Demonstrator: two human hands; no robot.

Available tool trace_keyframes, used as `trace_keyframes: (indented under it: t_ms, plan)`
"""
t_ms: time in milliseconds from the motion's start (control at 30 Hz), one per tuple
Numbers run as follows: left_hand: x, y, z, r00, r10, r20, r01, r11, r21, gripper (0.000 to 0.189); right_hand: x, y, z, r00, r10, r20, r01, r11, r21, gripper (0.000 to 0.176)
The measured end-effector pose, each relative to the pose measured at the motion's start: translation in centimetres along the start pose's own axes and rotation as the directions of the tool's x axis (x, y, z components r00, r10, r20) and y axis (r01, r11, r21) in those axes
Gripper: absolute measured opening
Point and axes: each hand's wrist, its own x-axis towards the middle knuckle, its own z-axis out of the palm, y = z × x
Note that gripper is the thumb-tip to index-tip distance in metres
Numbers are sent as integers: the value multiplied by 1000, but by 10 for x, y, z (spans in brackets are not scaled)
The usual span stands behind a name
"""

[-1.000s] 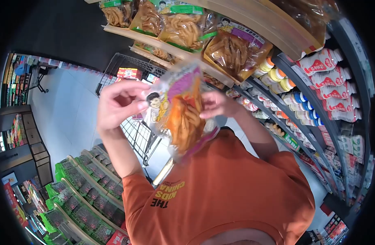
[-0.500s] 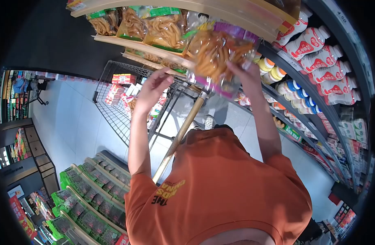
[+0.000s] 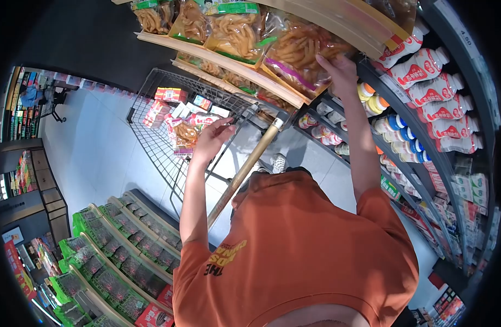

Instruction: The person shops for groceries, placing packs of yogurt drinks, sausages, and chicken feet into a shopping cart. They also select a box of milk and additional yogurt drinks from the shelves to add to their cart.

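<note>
At the upper shelf, my right hand (image 3: pixel 341 73) grips the right side of a clear plastic bag of chicken feet (image 3: pixel 297 48) with a purple band. The thumb lies over the front of the bag; the other fingers are partly hidden behind it. The bag leans among similar bags (image 3: pixel 235 35) with green labels, behind the wooden shelf edge (image 3: pixel 223 59). My left hand (image 3: pixel 212 140) holds nothing, its fingers loosely bent and apart, over the near end of the wire shopping cart (image 3: pixel 144 122). Inside the cart lies another bag of chicken feet (image 3: pixel 186 132) beside red boxes (image 3: pixel 171 95).
The cart's handle bar (image 3: pixel 248 166) runs diagonally in front of my body. To the right, curved shelves carry white-and-red bottles (image 3: pixel 419 68) and yellow-capped ones (image 3: pixel 377 103). Green-trimmed packages (image 3: pixel 117 261) fill a tiered display at the lower left. Tiled floor (image 3: pixel 98 136) extends beyond the cart.
My right hand has brought the purple-banded bag from in front of the shelf up and back onto it. My left hand has lowered slightly towards the cart handle. The view has shifted.
</note>
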Motion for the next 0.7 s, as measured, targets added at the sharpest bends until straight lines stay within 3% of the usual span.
trace_keyframes:
  t_ms: [133, 233, 333, 367, 433, 533, 567, 667, 700]
  plan:
    - [5, -15, 3, 1000, -29, 3, 29, 1000, -10, 43, -19, -17, -2, 991, 137, -7, -137, 989, -52, 28]
    - [14, -14, 14, 998, 57, 24, -58, 997, 50, 43, -19, -15, -7, 997, 69, 30, -65, 994, -93, 26]
    - [20, 5, 27, 995, 80, 66, -85, 994, 74, 44, -16, -23, -8, 991, 107, 84, -93, 984, -151, 28]
    - [23, 5, 31, 993, 94, 74, -94, 996, 7, 44, -12, -17, -7, 990, 129, 52, -115, 971, -211, 28]
    - [33, -1, 37, 987, 126, 100, -132, 989, 59, 44, -3, -2, -3, 985, 169, -21, -166, 931, -326, 29]
    - [37, 2, 47, 975, 184, 124, -199, 971, 128, 45, -4, -1, 4, 999, 27, -30, -40, 810, -585, 38]
    - [39, 0, 48, 974, 189, 124, -207, 967, 149, 45, -8, -2, 5, 997, -46, -59, -2, 774, -633, 50]
    - [40, -4, 49, 974, 200, 110, -218, 957, 189, 44, -23, 5, 10, 959, -170, -225, 41, 874, -484, 61]
    - [38, -5, 49, 974, 204, 98, -220, 955, 197, 44, -30, 1, 11, 955, -187, -229, 39, 847, -531, 61]
